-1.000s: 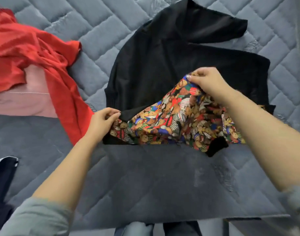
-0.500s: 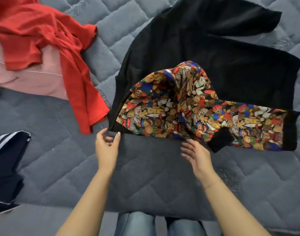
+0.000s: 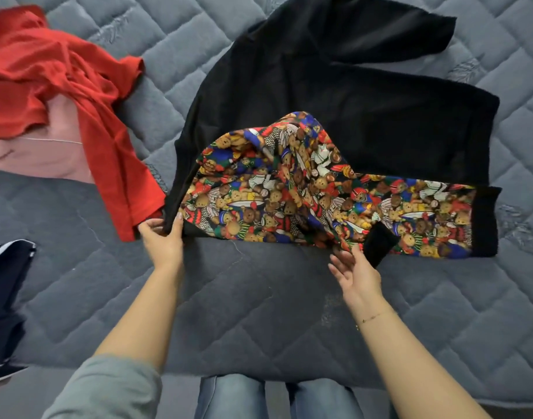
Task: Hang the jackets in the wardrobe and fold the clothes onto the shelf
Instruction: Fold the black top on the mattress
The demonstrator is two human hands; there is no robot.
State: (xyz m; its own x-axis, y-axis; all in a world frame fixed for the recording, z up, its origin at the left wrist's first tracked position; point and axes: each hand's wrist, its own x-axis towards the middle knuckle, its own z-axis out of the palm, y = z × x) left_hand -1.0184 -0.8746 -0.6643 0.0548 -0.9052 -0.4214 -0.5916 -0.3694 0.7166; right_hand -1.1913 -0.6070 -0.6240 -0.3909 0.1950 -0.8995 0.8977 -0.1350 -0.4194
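Black jacket with teddy-bear print lining (image 3: pixel 334 122) lies beyond both hands; left hand (image 3: pixel 164 241) pinches its near corner, right hand (image 3: pixel 354 272) open-fingered, touching the lining's edge.

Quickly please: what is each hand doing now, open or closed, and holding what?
Left hand: closed, pinching the near left corner of the black jacket.
Right hand: open, fingers straight, at the edge of the jacket's teddy-bear lining, holding nothing.

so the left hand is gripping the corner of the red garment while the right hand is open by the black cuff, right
Not quite: in the head view the left hand grips the corner of the black jacket, with the red garment beside it. The right hand is open by the black cuff.
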